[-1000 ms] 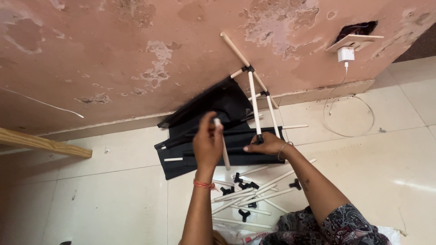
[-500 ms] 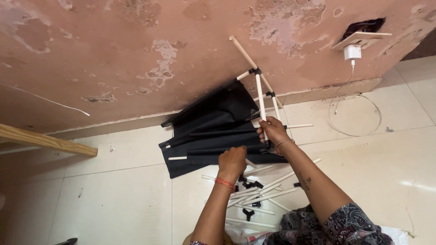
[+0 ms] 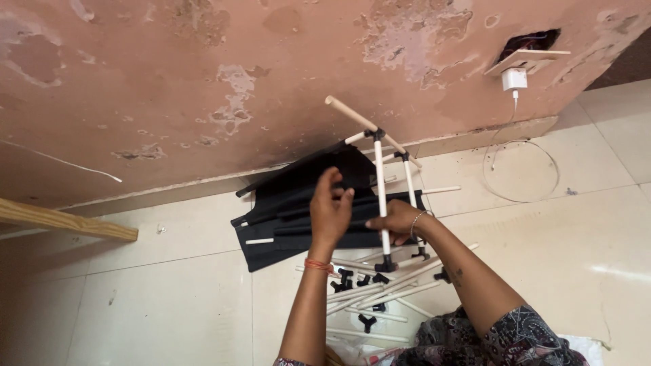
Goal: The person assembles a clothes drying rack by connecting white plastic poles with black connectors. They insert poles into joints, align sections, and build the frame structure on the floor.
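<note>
A partly built frame of white rods (image 3: 380, 196) with black plastic connectors stands on the tiled floor, and a wooden dowel (image 3: 369, 125) lies across its top. My right hand (image 3: 397, 222) grips one upright white rod low down. My left hand (image 3: 331, 213) is raised just left of the frame, in front of folded black fabric shelves (image 3: 285, 217). Its back faces the camera and its fingers are curled, so anything it holds is hidden. Loose white rods (image 3: 380, 298) and black connectors (image 3: 366, 322) lie on the floor under both arms.
A peeling pink wall (image 3: 203, 81) runs along the back. A white charger (image 3: 514, 79) hangs from a wall socket, and its cable loops on the floor at the right. A wooden plank (image 3: 64, 222) juts in at the left. Patterned cloth covers my lap at the bottom.
My left hand dropped from holding a white rod upright to the pile of parts, then rose again beside the frame. My right hand stayed on the frame. The view moved closer.
</note>
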